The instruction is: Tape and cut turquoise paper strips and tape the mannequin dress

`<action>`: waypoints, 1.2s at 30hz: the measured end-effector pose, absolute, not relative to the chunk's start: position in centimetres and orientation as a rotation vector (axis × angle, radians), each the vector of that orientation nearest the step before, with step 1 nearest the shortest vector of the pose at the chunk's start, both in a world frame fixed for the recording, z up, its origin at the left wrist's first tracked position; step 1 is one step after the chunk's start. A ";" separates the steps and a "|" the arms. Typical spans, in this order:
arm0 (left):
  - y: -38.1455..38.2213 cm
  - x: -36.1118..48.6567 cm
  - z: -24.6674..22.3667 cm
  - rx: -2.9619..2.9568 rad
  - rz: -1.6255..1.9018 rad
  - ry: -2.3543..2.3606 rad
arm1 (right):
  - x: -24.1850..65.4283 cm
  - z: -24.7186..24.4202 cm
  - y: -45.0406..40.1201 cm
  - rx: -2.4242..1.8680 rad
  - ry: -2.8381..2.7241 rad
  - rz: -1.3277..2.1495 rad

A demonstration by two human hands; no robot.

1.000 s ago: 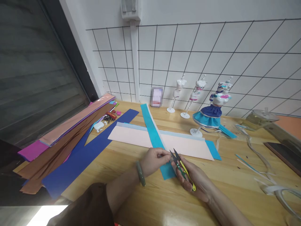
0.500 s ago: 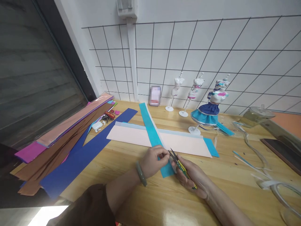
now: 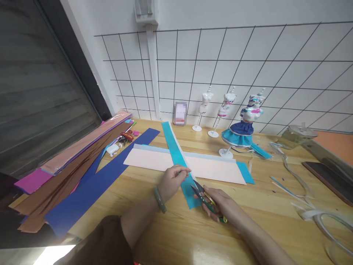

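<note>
A turquoise strip (image 3: 172, 147) with a white edge lies slanting across a pale pink strip (image 3: 215, 166). My left hand (image 3: 172, 180) is over the turquoise strip, thumb and fingertips pinched together near its white edge. Whatever is in that pinch is too small to make out. My right hand (image 3: 217, 200) holds thread snips (image 3: 205, 201) with dark blades and green and yellow handles. The blades are spread apart and point up and left, above the near end of the turquoise strip.
Blue strips (image 3: 102, 180) and brown sheets (image 3: 71, 162) lie at left beside an earbud case (image 3: 112, 148). Small dress forms stand at the back, one wearing a blue skirt (image 3: 237, 134). A phone (image 3: 180, 113) leans on the wall. White ribbon (image 3: 317, 215) lies at right.
The snips have dropped slightly and their blades have spread wider. My left hand has moved a little left and up, away from the blades. The view has shifted slightly.
</note>
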State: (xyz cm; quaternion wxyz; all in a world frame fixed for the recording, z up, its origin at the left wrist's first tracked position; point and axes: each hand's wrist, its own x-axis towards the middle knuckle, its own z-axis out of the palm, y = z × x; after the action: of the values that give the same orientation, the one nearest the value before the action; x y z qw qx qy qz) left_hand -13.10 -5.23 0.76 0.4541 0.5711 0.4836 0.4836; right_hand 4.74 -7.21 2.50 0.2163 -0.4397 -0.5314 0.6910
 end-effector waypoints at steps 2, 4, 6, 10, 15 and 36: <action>-5.3 -13.2 1.2 1.454 1.204 1.191 | 4.7 2.6 -7.2 -1.213 -1.532 1.878; -5.5 -13.2 1.4 1.644 1.225 1.210 | 4.7 2.6 -7.1 -1.225 -1.594 1.837; -5.7 -13.2 1.4 1.933 1.211 1.220 | 4.8 2.4 -7.0 -1.257 -1.650 1.806; -5.7 -13.3 0.9 2.444 1.008 1.136 | 5.0 1.9 -6.9 -1.313 -1.709 1.767; -5.4 -13.6 0.4 2.658 0.809 1.078 | 5.2 1.5 -6.9 -1.329 -1.746 1.750; -5.8 -13.2 0.3 3.070 0.625 1.064 | 5.3 1.1 -7.0 -1.349 -1.517 1.961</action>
State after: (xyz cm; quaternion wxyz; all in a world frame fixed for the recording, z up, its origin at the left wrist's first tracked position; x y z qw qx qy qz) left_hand -13.20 -5.75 0.34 -0.0833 0.9246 0.3205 0.1881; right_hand 5.26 -6.97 1.12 0.1587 -0.4720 -0.5307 0.6859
